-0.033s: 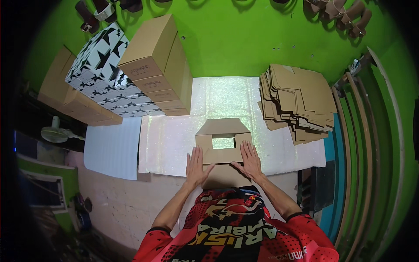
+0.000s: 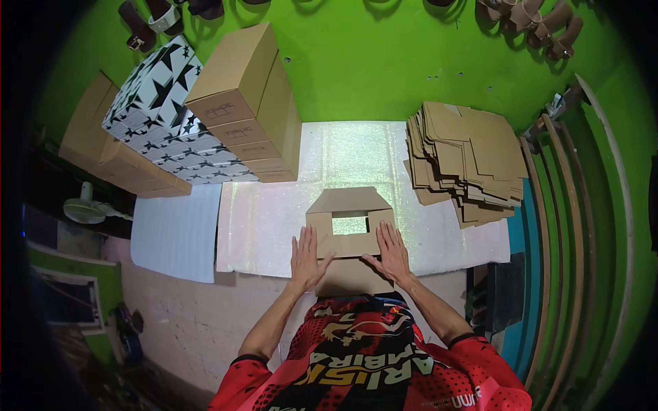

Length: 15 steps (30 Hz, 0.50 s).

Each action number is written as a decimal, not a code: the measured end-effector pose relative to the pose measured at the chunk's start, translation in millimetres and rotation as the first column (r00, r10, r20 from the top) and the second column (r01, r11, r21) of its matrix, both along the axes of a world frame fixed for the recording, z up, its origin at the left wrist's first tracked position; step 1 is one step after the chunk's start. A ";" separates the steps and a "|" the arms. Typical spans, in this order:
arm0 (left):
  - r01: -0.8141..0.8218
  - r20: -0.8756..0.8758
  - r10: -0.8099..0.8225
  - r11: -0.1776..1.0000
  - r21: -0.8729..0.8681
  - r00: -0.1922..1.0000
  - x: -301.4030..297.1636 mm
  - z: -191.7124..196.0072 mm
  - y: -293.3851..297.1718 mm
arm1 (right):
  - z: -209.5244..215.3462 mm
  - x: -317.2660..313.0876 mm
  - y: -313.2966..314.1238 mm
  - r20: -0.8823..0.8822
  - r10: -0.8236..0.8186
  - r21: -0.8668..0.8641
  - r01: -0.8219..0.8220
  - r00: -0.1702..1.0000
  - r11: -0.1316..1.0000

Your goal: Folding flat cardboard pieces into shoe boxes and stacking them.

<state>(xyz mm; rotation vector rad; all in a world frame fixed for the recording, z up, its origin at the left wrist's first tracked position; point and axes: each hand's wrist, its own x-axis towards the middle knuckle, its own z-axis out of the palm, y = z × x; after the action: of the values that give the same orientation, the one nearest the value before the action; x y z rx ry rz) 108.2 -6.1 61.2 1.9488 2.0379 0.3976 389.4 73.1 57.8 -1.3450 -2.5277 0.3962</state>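
Note:
A brown cardboard box [image 2: 346, 244], partly folded, stands at the front edge of the white shimmering work surface [image 2: 271, 236]. One tapered flap [image 2: 351, 198] leans out on its far side, and a wider flap [image 2: 351, 274] hangs toward my body. Through a rectangular gap in its middle the bright surface shows. My left hand [image 2: 307, 260] lies along the box's left side, fingers stretched out, thumb on the near flap's edge. On the right side my right hand [image 2: 391, 255] rests likewise, fingers straight and thumb pointing inward. Neither hand is wrapped around anything.
Flat cardboard blanks [image 2: 480, 154] are piled at the back right. Brown boxes [image 2: 257, 103] and star-patterned white boxes [image 2: 171, 116] are stacked at the back left. A white foam sheet [image 2: 177, 233] covers the left end. Sandals [image 2: 528, 20] hang on the green wall; a fan [image 2: 86, 205] stands far left.

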 end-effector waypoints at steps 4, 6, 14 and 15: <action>-0.017 0.064 0.017 1.000 -0.005 0.998 -4.5 2.1 25.7 | 1.4 1.7 -1.8 -0.020 0.000 0.004 0.000 1.000 1.000; -0.028 0.075 0.028 1.000 -0.012 0.997 -8.3 -3.9 23.9 | 7.8 0.8 -1.6 -0.081 0.014 -0.071 -0.020 0.997 0.997; -0.060 0.243 0.068 0.997 -0.038 0.968 -16.7 7.4 51.6 | 21.9 -0.6 48.2 -0.328 -0.344 -0.243 0.273 0.880 0.931; -0.056 0.289 0.067 0.997 -0.046 0.955 -16.6 7.7 54.8 | 19.1 -1.4 55.2 -0.328 -0.383 -0.281 0.298 0.864 0.912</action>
<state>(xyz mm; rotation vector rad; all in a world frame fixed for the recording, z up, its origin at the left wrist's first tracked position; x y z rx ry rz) 91.7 48.7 68.9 1.6928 1.9043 0.6162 387.9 128.4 76.9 -1.5835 -1.9266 0.7938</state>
